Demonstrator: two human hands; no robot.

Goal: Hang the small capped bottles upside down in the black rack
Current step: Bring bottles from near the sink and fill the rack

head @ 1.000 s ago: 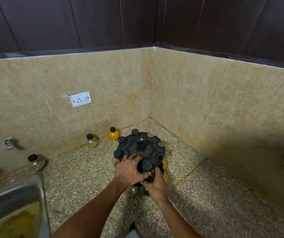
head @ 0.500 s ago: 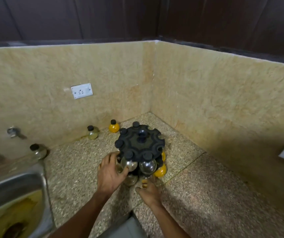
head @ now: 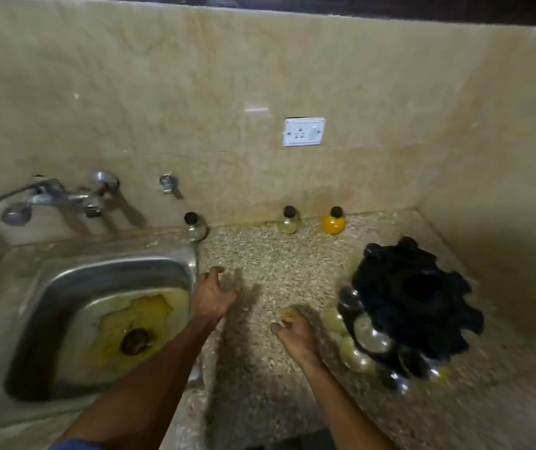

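Your left hand (head: 212,295) hovers with fingers spread and holds nothing, just right of the sink (head: 104,323). Your right hand (head: 294,329) lies low over the counter (head: 260,384) with fingers loosely curled; whether it holds anything, you cannot tell through the blur.

Risks from here:
- The clear bottle (head: 194,226) stands beyond your left hand, at the sink's corner. A fast or clumsy grab could tip it into the sink.
- The rack (head: 412,303), just right of your right hand, already carries hanging bottles on its near side. A knock from that hand could swing them or shake one loose.
- The pale bottle (head: 288,221) and the orange bottle (head: 334,221) stand upright close together against the wall, well beyond both hands; reaching for one may topple the other.

Count: 3 loose bottles still on the counter, 1 rack, 1 sink, 1 tap (head: 62,198), 1 socket (head: 303,131). The bottles hung on the rack are too blurred to count.
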